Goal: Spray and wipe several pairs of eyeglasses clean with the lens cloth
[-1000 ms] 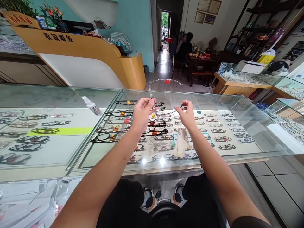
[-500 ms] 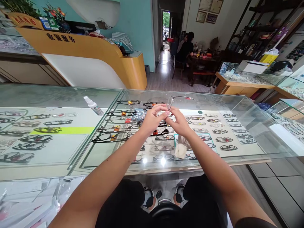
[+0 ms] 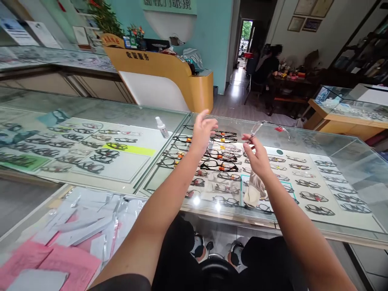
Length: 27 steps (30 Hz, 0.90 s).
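Raised over the glass counter (image 3: 169,169), my left hand (image 3: 202,131) has its fingers stretched and apart, and I see nothing held in it. To its right, my right hand (image 3: 257,157) pinches a pair of clear-framed eyeglasses (image 3: 256,128) near the front end. One temple with a red tag extends to the right. Below and between my hands lie several dark-framed eyeglasses (image 3: 220,165) with orange tags. A beige cloth (image 3: 252,196) rests under my right wrist. The white spray bottle (image 3: 162,128) stands to the left of my left hand.
More eyeglasses (image 3: 315,197) are displayed in rows at the right and left. Pink and white paper packets (image 3: 66,258) in clear plastic cover the lower left. Beyond the counter stand a curved wooden desk (image 3: 169,66) and a seated person (image 3: 268,66).
My hands, together before, are now apart. The left hand has let go and opened; the right keeps the clear eyeglasses. The view has turned left, showing more paper packets.
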### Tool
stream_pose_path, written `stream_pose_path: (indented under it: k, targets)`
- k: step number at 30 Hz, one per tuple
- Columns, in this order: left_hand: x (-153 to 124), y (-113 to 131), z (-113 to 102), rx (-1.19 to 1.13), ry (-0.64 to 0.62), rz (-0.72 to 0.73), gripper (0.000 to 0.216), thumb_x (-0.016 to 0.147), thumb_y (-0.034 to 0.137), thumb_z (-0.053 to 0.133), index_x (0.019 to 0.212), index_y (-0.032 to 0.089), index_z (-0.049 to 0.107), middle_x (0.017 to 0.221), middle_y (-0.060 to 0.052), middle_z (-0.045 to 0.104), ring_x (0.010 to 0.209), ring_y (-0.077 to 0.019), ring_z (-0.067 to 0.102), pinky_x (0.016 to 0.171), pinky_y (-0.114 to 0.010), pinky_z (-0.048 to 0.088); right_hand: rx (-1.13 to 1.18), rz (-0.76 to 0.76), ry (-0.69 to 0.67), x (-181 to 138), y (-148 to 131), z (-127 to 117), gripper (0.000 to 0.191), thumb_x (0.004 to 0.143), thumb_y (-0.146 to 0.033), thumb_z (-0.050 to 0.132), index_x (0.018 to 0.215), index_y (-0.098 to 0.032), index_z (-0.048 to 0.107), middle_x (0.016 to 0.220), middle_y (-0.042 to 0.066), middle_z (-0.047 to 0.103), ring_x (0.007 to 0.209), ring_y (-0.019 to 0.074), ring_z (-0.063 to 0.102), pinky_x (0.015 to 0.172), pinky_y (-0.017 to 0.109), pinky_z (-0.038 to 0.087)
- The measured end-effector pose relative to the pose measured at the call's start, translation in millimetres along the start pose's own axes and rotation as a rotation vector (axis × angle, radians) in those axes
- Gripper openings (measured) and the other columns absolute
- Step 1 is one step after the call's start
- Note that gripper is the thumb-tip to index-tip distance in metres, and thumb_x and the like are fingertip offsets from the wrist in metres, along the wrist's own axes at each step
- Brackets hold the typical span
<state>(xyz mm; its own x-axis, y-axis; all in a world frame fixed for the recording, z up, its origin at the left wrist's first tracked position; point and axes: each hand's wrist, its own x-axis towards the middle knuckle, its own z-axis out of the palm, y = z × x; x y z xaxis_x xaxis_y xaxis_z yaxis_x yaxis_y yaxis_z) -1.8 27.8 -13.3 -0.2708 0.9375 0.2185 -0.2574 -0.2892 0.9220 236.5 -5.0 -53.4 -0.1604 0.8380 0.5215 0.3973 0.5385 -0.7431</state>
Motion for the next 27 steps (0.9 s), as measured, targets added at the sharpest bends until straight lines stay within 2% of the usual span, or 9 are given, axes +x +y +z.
stream_pose_path:
  k: [3,6,10,12,14,17,20,23,27]
  targets:
    - [24,13,-27,-0.147,0.257,-0.003,0.076,0.089,0.026,0.075,0.159,0.027,0.045,0.102,-0.003,0.075,0.083,-0.0147,0.072,0.067,-0.023,0.050,-0.015,0.014,0.009,0,2,-1,0.048,0.108,-0.053,0.054,0.145,-0.025,0.064,0.139,0.014,0.076,0.115,0.0300,0.071,0.096,0.047,0.053]
    - [42,22,-55,-0.236,0.456,-0.005,0.088,0.090,0.022,0.070,0.167,0.029,0.029,0.096,0.000,0.073,0.077,-0.0132,0.071,0.063,-0.021,0.049,-0.025,0.016,-0.003,1,5,-1,0.049,0.109,-0.054,0.053,0.146,-0.025,0.064,0.139,0.015,0.075,0.117,0.0302,0.070,0.096,0.048,0.053]
    - [56,25,-87,-0.311,0.620,-0.017,0.091,0.090,0.024,0.071,0.167,0.034,0.023,0.102,-0.001,0.074,0.078,-0.0138,0.073,0.062,-0.020,0.049,-0.023,0.029,-0.011,1,5,-1,0.050,0.109,-0.055,0.050,0.146,-0.024,0.063,0.139,0.015,0.074,0.117,0.0299,0.070,0.095,0.047,0.054]
    - [60,24,-99,-0.321,0.640,-0.040,0.087,0.089,0.026,0.070,0.164,0.034,0.027,0.111,-0.004,0.075,0.081,-0.0148,0.074,0.062,-0.021,0.049,-0.023,0.037,-0.012,1,4,-2,0.050,0.109,-0.055,0.049,0.146,-0.024,0.062,0.140,0.015,0.074,0.118,0.0299,0.069,0.096,0.047,0.054]
    - [63,22,-108,-0.331,0.637,-0.071,0.075,0.089,0.027,0.070,0.157,0.031,0.037,0.123,-0.010,0.074,0.083,-0.0150,0.075,0.062,-0.021,0.049,-0.026,0.040,-0.010,0,3,-2,0.049,0.110,-0.055,0.049,0.146,-0.024,0.063,0.140,0.015,0.074,0.119,0.0300,0.069,0.097,0.048,0.054]
    - [65,19,-116,-0.338,0.612,-0.110,0.050,0.089,0.030,0.069,0.136,0.026,0.052,0.145,-0.017,0.066,0.088,-0.0150,0.077,0.061,-0.020,0.049,-0.032,0.042,-0.014,0,3,-2,0.049,0.110,-0.055,0.049,0.146,-0.025,0.062,0.140,0.015,0.074,0.117,0.0297,0.069,0.096,0.047,0.054]
    - [65,17,-120,-0.322,0.602,-0.122,0.039,0.088,0.031,0.069,0.124,0.025,0.055,0.158,-0.017,0.057,0.101,-0.0184,0.079,0.063,-0.020,0.050,-0.031,0.040,-0.017,0,5,-2,0.049,0.110,-0.055,0.049,0.147,-0.026,0.062,0.140,0.015,0.074,0.115,0.0291,0.069,0.093,0.045,0.055]
    - [64,18,-122,-0.307,0.622,-0.158,0.036,0.087,0.029,0.069,0.120,0.023,0.056,0.160,-0.018,0.056,0.110,-0.0218,0.079,0.060,-0.019,0.049,-0.025,0.029,-0.012,0,6,-2,0.049,0.110,-0.054,0.048,0.146,-0.025,0.062,0.140,0.015,0.074,0.119,0.0295,0.069,0.095,0.045,0.054]
    - [64,22,-116,-0.240,0.642,-0.104,0.033,0.084,0.018,0.070,0.114,0.024,0.055,0.143,-0.012,0.070,0.103,-0.0167,0.079,0.054,-0.015,0.040,-0.017,0.035,0.018,2,4,-3,0.049,0.110,-0.055,0.047,0.145,-0.024,0.062,0.139,0.015,0.074,0.119,0.0295,0.069,0.098,0.046,0.054]
